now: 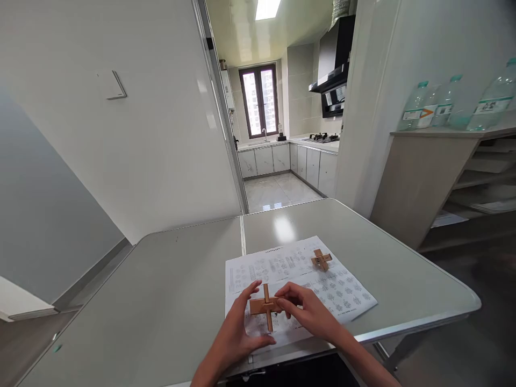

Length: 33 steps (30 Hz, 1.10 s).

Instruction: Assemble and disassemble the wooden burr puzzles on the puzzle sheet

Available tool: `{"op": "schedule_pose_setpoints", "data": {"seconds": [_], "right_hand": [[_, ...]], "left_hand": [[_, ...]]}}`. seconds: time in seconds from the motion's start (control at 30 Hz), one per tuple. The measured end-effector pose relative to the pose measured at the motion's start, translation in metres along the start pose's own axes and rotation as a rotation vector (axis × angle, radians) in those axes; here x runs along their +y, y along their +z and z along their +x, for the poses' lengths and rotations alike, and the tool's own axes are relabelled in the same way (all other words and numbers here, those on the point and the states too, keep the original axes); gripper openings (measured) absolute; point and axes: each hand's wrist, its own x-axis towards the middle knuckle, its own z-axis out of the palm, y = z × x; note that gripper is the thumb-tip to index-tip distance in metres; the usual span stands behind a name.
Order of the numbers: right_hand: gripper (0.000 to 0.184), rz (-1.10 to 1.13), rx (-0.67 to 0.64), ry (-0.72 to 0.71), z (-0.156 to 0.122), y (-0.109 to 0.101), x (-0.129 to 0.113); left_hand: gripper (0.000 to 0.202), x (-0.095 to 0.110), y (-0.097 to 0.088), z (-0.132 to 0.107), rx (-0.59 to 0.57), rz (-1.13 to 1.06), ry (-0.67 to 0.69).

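A cross-shaped wooden interlocking puzzle (266, 305) is over the printed sheet, its bars running sideways and front to back. My right hand (306, 309) pinches the right end of its crosswise piece between thumb and fingers. Spread round its left side, my left hand (242, 328) has thumb and fingers wide apart, gripping nothing. Whether a left finger touches the wood is hard to see. A second wooden puzzle (321, 260), with small dark marks, sits on the paper farther back to the right. Rows of small line drawings cover the white instruction sheet (290, 269).
The sheet lies on a pale folding table (193, 290) with a seam across it. A dark object (298, 373) shows below the near edge. Plastic bottles (415, 107) stand on a shelf unit (427, 172) at right. Beyond the doorway is a kitchen (282, 156).
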Motion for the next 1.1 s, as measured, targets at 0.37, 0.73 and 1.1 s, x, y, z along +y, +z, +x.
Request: {"op": "schedule_pose_setpoints", "data": {"seconds": [0.37,0.73,1.1], "right_hand": [[0.03,-0.054,0.038,-0.004,-0.011,0.01,0.02],[0.028,-0.047,0.05,0.013,-0.014,0.01,0.016],[0.023,-0.074,0.067,0.013,-0.015,0.009,0.012]], "left_hand": [[0.098,-0.003,0.017,0.004,0.052,0.03,0.078],[0.106,-0.008,0.02,0.002,0.023,0.091,0.074],[0.104,-0.004,0.02,0.003,0.025,0.105,0.102]]}}
